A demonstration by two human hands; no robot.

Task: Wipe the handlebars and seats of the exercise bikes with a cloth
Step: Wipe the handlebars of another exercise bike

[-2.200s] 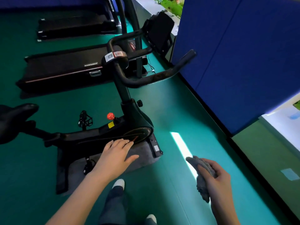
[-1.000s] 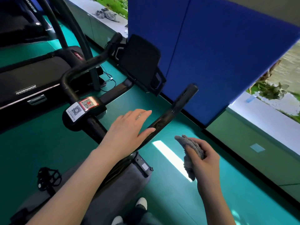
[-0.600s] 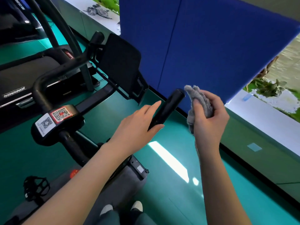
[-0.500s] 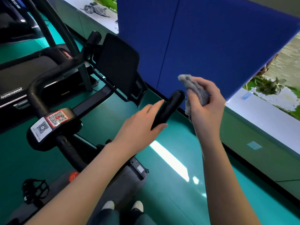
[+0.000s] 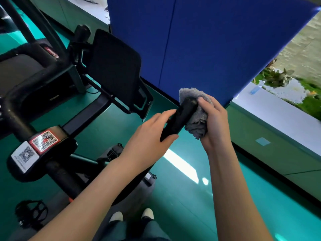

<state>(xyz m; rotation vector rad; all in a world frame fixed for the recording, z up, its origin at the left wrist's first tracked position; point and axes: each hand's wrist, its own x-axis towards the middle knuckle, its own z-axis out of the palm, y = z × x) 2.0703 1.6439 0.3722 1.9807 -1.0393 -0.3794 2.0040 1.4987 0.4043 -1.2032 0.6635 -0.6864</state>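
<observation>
Occupying the left side, a black exercise bike (image 5: pixel 59 173) bears two QR-code stickers (image 5: pixel 34 146) on its stem; a flat black console panel (image 5: pixel 114 70) stands behind. The left hand (image 5: pixel 149 136) grips the black tubular handlebar (image 5: pixel 181 117) just below its tip, thumb underneath. A crumpled grey terry cloth (image 5: pixel 197 126) wraps that tip, clutched by the curled fingers of the right hand (image 5: pixel 216 124). A blue partition panel (image 5: pixel 217 40) rises beyond.
</observation>
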